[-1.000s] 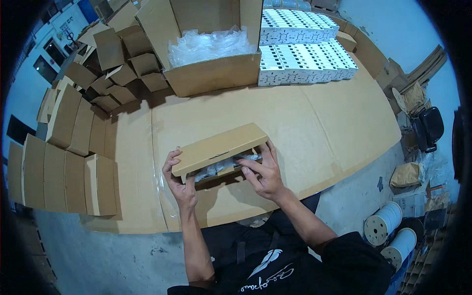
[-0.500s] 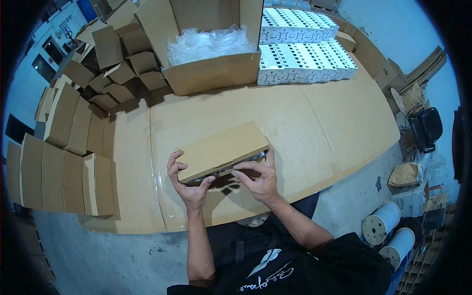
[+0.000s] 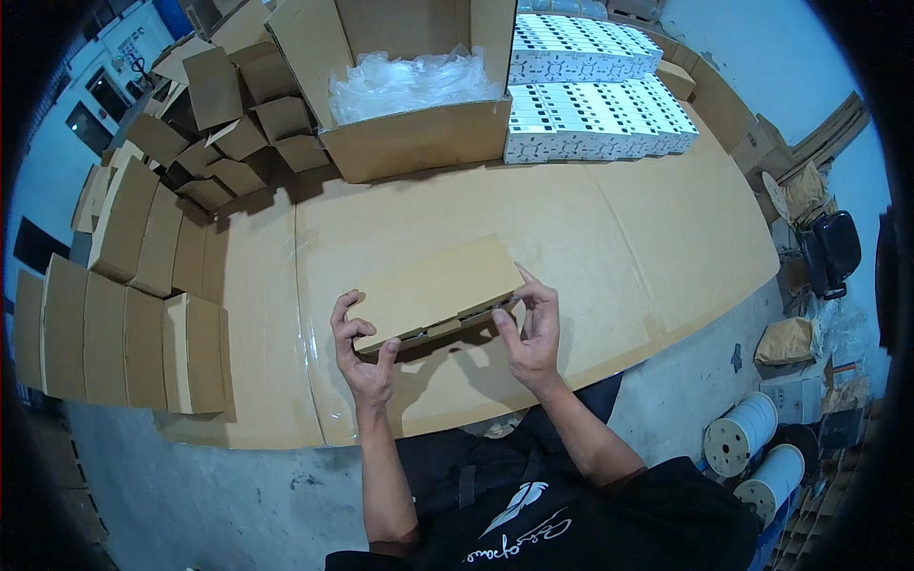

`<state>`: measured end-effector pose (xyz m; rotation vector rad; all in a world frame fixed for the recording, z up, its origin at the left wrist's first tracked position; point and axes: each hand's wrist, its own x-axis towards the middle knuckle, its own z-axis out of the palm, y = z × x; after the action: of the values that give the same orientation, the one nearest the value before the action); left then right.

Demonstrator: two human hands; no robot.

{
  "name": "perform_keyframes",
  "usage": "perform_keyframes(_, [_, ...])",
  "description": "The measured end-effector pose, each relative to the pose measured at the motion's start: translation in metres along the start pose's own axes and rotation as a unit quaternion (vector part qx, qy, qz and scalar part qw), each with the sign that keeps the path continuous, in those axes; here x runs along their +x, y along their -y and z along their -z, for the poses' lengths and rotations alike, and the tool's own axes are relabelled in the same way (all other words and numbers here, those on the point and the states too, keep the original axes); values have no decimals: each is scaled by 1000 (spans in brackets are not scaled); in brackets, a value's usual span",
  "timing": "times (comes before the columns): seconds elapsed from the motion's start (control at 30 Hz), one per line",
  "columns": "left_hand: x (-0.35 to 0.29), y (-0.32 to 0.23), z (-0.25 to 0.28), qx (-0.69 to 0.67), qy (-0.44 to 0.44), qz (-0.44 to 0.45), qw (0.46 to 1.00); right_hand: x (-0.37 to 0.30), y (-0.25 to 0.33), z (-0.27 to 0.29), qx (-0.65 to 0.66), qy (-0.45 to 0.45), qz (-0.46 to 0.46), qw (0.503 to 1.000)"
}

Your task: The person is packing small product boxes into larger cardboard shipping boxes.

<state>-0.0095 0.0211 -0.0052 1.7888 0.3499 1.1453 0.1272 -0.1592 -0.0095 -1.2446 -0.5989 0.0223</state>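
Observation:
Between my two hands is a flat brown cardboard box, tilted so that its near edge faces me. My left hand grips the box's left end, fingers behind and thumb at the near edge. At the right end, my right hand holds the box with its fingers around the corner and its thumb on the near edge. The lid lies over the top, and a narrow dark gap shows along the near edge. What the box contains cannot be made out.
A large open carton with clear plastic bags stands at the back. White patterned boxes are stacked beside it. Brown boxes line the left side. Cable spools sit on the floor at right.
My right thumb has shifted right along the box's near edge, and the hand has turned more around the corner. The gap under the lid looks narrower than before.

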Motion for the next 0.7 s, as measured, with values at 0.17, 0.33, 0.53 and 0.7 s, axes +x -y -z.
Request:
perform_keyframes(0.17, [-3,1,4,12,6,-1,1000,7,10,-1,-76,13,-43,996])
perform_keyframes(0.33, [-3,1,5,6,32,19,999,12,6,11,-96,15,-39,995])
perform_keyframes(0.53, [-2,2,13,4,40,15,999,24,10,25,-88,91,-15,992])
perform_keyframes(0.7, [-2,2,9,7,35,8,999,29,8,34,-123,103,19,987])
